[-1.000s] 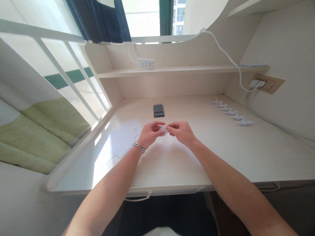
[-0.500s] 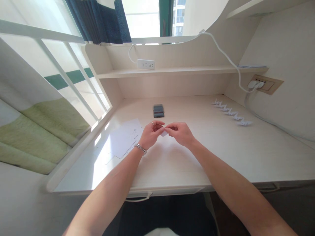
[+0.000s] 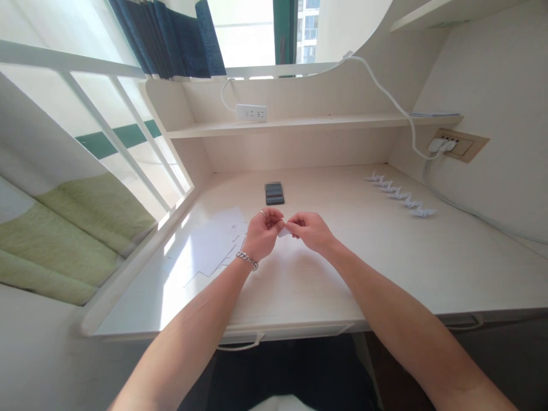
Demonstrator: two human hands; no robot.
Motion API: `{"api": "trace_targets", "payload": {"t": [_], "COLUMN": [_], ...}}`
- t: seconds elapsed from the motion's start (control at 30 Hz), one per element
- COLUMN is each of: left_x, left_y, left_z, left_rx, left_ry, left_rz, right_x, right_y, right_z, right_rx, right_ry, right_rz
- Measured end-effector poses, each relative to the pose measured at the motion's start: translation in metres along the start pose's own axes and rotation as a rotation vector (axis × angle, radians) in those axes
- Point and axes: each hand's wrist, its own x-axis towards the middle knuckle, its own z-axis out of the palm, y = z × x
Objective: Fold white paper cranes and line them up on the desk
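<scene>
Left hand (image 3: 262, 234), right hand (image 3: 313, 230) pinch small paper piece (image 3: 283, 232).
Fingers (image 3: 295, 228) closed on it, likely for control; paper cranes (image 3: 399, 195) rowed aside, probably out of the way.

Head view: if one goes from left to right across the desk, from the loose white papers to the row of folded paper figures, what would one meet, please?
White papers → left hand → small white paper → right hand → row of folded paper figures.
</scene>
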Motion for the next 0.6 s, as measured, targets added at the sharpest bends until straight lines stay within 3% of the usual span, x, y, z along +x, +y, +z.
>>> {"api": "trace_targets", "payload": {"t": [0.1,0.2,0.37,0.6], "left_x": [0.001,0.001,0.000,0.002], "left_y": [0.000,-0.001,-0.001,0.005], "left_z": [-0.003,-0.005,-0.007,-0.010], "left_rx": [0.011,0.015,0.113,0.190], "left_ry": [0.030,0.036,-0.069,0.031], "left_rz": [-0.001,-0.001,-0.115,-0.164], "right_x": [0.000,0.001,0.000,0.003], "right_y": [0.000,0.002,0.003,-0.002], "right_z": [-0.001,-0.002,-0.003,-0.015], "right_rx": [0.063,-0.013,-0.050,0.271], "right_ry": [-0.065,-0.022,0.007,-0.011], "right_rz": [0.052,0.020,-0.047,0.120]}}
